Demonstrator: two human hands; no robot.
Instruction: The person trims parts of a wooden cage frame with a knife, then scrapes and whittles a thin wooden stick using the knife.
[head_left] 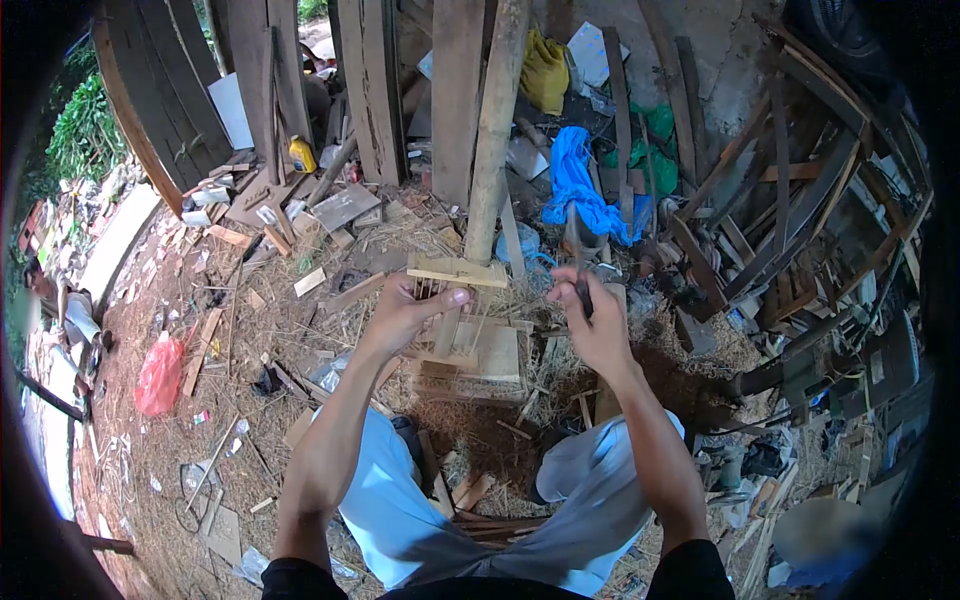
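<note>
My left hand is closed around a small wooden frame, made of pale strips with thin sticks between them. Its lower end is close to a flat wooden block on the ground; whether they touch I cannot tell. To the right, my right hand grips a dark-handled tool held upright. A narrow part rises from the handle and looks like a blade, but its exact kind is unclear. The tool is apart from the frame.
A bamboo post stands just beyond the frame. Blue plastic sheeting lies behind my right hand. Stacked timber fills the right side. A red plastic bag and wood scraps litter the ground. Another person is at the far left.
</note>
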